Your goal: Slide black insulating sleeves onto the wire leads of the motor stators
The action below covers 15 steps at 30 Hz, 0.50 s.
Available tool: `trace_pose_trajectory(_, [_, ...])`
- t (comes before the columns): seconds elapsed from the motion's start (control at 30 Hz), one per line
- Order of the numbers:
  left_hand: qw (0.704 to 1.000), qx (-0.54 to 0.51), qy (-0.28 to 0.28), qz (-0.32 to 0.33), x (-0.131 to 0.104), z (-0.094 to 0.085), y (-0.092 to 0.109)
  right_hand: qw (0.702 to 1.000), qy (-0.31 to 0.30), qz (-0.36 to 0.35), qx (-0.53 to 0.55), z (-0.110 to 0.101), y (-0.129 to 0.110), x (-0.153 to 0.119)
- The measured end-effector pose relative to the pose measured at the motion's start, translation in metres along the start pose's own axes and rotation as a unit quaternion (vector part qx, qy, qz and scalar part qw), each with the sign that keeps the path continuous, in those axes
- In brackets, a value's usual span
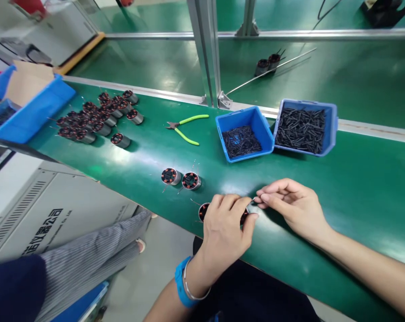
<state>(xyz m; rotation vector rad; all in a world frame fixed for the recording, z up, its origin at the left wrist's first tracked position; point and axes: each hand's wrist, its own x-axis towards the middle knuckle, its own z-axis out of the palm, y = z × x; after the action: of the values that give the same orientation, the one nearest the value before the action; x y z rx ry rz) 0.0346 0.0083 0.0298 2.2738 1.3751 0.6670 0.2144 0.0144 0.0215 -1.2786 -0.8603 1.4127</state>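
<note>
My left hand point(224, 226) is closed over a wound motor stator point(245, 217), which it mostly hides. My right hand point(296, 203) pinches a thin wire end point(253, 199) at the stator's far side, between thumb and fingertips. Another stator point(203, 212) peeks out left of my left hand, partly covered by it. Two more stators, one point(170, 176) beside the other point(191, 180), stand upright just beyond, with copper-coloured windings and thin leads sticking out.
Green-handled cutters point(189, 129) lie mid-table. Two blue bins, one point(267, 134) with thin black pieces, another point(333, 134) with short black tubes, stand ahead. Several stators point(103, 129) cluster left near a blue crate point(51, 105). A metal post point(207, 53) rises behind. A person's striped trouser leg point(91, 250) shows lower left.
</note>
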Motion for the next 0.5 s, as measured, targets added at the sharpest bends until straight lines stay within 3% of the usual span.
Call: trace_pose_trajectory(0.5, [1.000, -0.002, 0.013, 0.010, -0.0010, 0.0005, -0.0012, 0.999, -0.022, 0.021, 0.040, 0.0022, 0.0067, 0.0048])
